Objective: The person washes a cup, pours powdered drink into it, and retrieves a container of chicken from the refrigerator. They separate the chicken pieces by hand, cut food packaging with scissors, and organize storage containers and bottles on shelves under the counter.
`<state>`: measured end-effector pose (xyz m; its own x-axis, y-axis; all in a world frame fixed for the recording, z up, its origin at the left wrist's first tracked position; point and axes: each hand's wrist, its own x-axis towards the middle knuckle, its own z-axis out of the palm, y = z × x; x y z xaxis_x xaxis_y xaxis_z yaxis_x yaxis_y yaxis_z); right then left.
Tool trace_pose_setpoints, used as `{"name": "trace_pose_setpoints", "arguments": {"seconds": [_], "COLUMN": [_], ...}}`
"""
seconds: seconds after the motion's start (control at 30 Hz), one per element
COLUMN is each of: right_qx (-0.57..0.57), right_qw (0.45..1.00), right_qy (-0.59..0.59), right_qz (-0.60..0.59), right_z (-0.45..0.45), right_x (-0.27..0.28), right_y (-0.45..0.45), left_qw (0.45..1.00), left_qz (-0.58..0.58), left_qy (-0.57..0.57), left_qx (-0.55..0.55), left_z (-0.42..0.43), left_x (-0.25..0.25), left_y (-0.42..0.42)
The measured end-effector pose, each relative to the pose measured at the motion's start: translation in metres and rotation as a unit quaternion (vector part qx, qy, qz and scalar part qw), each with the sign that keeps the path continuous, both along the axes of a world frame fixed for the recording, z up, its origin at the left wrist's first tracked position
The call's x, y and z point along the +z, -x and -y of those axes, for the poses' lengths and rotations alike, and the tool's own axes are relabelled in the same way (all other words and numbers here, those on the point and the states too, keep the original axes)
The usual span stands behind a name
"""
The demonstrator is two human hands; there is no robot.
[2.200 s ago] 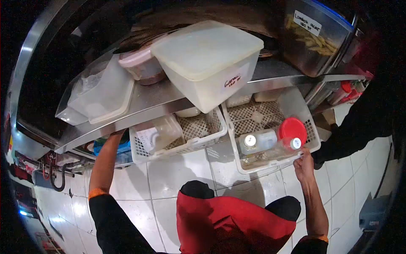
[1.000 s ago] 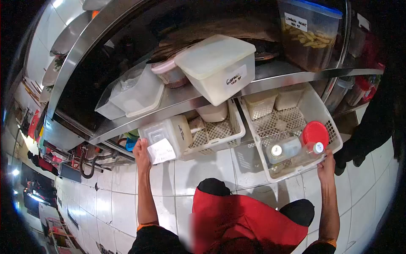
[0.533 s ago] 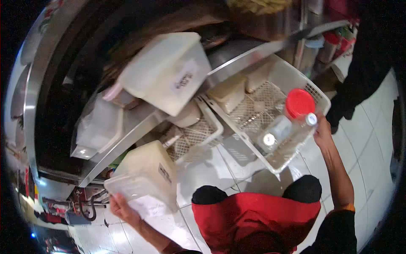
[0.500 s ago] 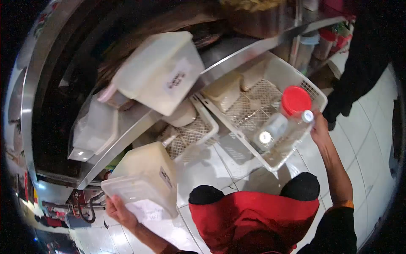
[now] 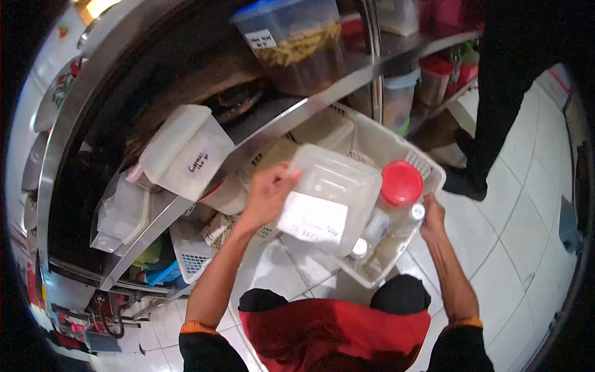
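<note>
My left hand [image 5: 270, 193] grips the edge of a lidded plastic container [image 5: 344, 177], its translucent lid facing me with a white handwritten paper on it. The container is over the left part of a white plastic basket [image 5: 432, 168] and hides some of its inside. My right hand [image 5: 434, 218] is closed on the basket's right rim. Inside the basket, near that hand, are a red-lidded jar [image 5: 401, 183] and clear bottles with white caps [image 5: 361, 247]. Another pale container [image 5: 325, 131] lies at the basket's far end.
A labelled white container [image 5: 189, 158] stands on the metal shelf [image 5: 273, 124] at left, beside clear plastic tubs [image 5: 124, 214]. A blue-lidded tub [image 5: 297, 46] is higher up. Below the shelf is a second basket [image 5: 192, 259]. Another person's dark-clothed leg [image 5: 502, 105] stands at right.
My left hand has brought the lidded container from the lower left to above the basket. My right hand stays on the basket's rim. The view has shifted.
</note>
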<state>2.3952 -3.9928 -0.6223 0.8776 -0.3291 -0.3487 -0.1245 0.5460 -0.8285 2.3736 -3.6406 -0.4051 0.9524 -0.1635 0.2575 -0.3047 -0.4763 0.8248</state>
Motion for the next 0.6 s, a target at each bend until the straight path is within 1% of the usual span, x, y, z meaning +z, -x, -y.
{"name": "trace_pose_setpoints", "arguments": {"seconds": [0.03, 0.1, 0.2, 0.23, 0.27, 0.3, 0.33, 0.37, 0.43, 0.47, 0.57, 0.6], "right_qx": [-0.001, -0.014, 0.012, 0.007, -0.001, -0.010, 0.015, 0.006, 0.018, 0.045, 0.066, 0.086], "right_qw": [1.000, 0.999, 0.997, 0.997, 0.997, 0.997, 0.996, 0.998, 0.996, 0.997, 0.996, 0.995], "right_qy": [0.002, -0.053, -0.078, -0.077, -0.075, -0.076, -0.084, -0.065, -0.082, -0.061, -0.057, -0.030], "right_qz": [0.001, -0.002, 0.002, 0.003, 0.003, 0.006, 0.001, 0.003, -0.006, -0.017, -0.031, -0.034], "right_z": [-0.003, -0.017, -0.019, -0.020, -0.028, -0.035, -0.040, -0.045, -0.056, -0.062, -0.082, -0.086], "right_x": [0.006, 0.028, 0.031, 0.035, 0.040, 0.047, 0.058, 0.049, 0.055, 0.063, 0.068, 0.066], "right_y": [0.002, 0.006, 0.008, 0.012, 0.015, 0.014, 0.017, 0.013, 0.008, 0.008, -0.002, -0.006], "left_qw": [0.999, 1.000, 0.985, 0.970, 0.941, 0.897, 0.868, 0.861, 0.842, 0.856, 0.837, 0.853], "left_qz": [-0.042, -0.012, -0.105, -0.046, 0.015, 0.079, 0.058, 0.076, 0.115, 0.113, 0.058, 0.015], "left_qy": [-0.015, -0.008, -0.134, -0.238, -0.339, -0.435, -0.492, -0.503, -0.527, -0.501, -0.542, -0.519], "left_qx": [0.002, -0.016, -0.032, -0.025, -0.023, -0.021, 0.025, 0.008, -0.013, -0.061, -0.043, -0.052], "left_z": [0.002, -0.002, -0.006, -0.005, -0.009, -0.011, -0.006, -0.011, -0.026, -0.035, -0.054, -0.055], "left_x": [-0.014, -0.051, -0.069, -0.073, -0.075, -0.076, -0.058, -0.055, -0.053, -0.064, -0.075, -0.064], "left_y": [-0.018, -0.047, -0.067, -0.066, -0.066, -0.067, -0.055, -0.050, -0.038, -0.038, -0.056, -0.060]}}
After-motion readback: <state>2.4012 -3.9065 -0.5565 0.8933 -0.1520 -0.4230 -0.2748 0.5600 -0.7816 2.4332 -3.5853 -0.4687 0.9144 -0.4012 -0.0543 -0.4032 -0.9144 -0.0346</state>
